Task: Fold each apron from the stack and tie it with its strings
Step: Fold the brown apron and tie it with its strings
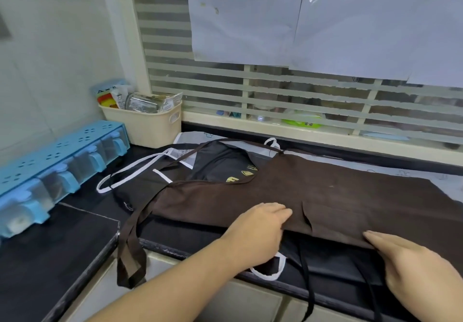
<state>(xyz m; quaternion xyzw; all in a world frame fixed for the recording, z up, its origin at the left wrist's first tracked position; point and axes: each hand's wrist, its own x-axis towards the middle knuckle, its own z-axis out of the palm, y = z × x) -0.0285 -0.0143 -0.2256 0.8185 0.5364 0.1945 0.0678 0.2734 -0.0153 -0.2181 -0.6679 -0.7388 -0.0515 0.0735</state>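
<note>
Both hands, left (260, 224) and right (411, 264), gripping brown apron (313, 196) edge; packet-filled cream basket (147, 123) behind.

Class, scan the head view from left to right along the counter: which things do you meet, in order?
Blue spice rack → cream basket → white-trimmed black apron → brown apron.
</note>
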